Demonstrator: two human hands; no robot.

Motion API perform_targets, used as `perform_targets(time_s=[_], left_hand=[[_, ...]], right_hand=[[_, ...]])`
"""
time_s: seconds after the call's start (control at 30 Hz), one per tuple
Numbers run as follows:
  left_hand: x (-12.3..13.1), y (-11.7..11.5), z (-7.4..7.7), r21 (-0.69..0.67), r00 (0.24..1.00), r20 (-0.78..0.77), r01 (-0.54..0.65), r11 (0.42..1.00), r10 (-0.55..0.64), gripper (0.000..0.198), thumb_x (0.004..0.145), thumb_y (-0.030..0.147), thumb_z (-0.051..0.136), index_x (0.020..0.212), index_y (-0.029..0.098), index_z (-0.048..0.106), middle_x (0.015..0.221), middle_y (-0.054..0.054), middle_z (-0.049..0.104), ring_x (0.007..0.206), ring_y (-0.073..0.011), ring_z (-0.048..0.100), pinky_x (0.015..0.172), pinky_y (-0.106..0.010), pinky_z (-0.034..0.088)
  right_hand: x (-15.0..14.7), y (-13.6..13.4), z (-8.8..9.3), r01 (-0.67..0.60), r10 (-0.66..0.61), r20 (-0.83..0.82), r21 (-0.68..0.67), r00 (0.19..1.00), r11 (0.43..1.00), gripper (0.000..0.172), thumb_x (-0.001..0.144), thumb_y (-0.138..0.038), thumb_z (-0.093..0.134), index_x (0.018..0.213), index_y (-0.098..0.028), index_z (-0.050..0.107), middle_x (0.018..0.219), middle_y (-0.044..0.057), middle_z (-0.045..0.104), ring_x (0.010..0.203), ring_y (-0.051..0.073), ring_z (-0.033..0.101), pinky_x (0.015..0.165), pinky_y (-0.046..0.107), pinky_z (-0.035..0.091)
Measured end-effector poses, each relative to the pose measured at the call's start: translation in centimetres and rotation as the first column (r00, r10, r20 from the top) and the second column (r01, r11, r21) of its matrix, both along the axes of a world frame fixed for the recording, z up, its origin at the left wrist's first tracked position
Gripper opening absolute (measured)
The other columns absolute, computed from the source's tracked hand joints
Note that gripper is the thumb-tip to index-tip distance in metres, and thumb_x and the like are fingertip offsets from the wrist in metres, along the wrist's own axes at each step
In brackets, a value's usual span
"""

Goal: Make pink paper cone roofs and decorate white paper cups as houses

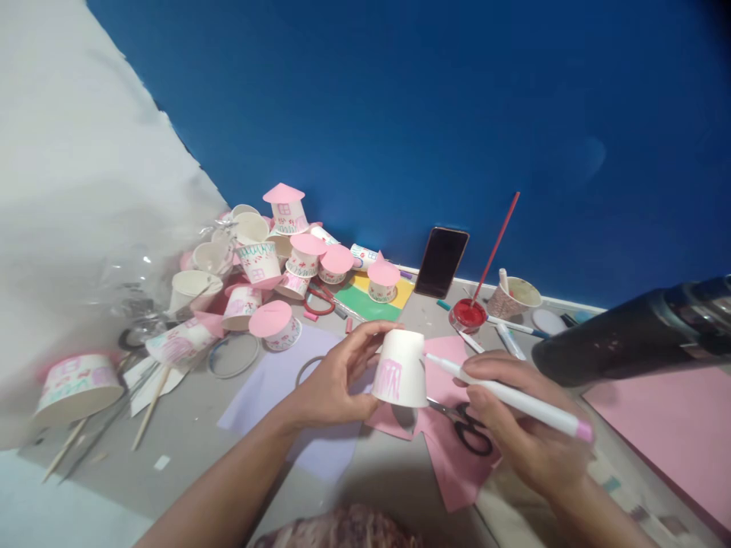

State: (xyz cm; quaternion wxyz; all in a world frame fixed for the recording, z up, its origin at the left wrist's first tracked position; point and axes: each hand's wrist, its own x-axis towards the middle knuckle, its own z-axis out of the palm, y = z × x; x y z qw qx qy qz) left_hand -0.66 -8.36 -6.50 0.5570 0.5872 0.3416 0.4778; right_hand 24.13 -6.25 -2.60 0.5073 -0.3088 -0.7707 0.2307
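Note:
My left hand [334, 380] grips an upside-down white paper cup [400, 369] with pink lines drawn on its side, held just above the table. My right hand [522, 418] is closed on a white marker with a pink end [508, 396]; its tip touches the cup's right side. Under the cup lie pink paper pieces [451, 464] and black-handled scissors [471, 434].
A heap of decorated cups with pink roofs [285, 259] fills the back left. A phone [441, 261] leans on the blue wall, beside a red paint lid [468, 313] with a red stick, a cup [514, 297] and markers. A dark cylinder [633, 335] juts in from the right above pink paper [674, 426].

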Motion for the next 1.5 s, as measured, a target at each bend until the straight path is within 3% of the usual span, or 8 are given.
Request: perform_targets(time_s=[1.5], left_hand=[[0.36, -0.01, -0.74, 0.035, 0.997, 0.046, 0.06, 0.998, -0.062, 0.077, 0.074, 0.01, 0.08, 0.142, 0.031, 0.05, 0.152, -0.012, 0.049, 0.146, -0.0336, 0.047, 0.122, -0.048, 0.038]], right_hand=[[-0.12, 0.4, 0.46, -0.035, 0.019, 0.12, 0.131, 0.993, 0.991, 0.016, 0.094, -0.009, 0.061, 0.103, -0.022, 0.065, 0.086, 0.003, 0.075, 0.079, 0.018, 0.074, 0.069, 0.025, 0.058]])
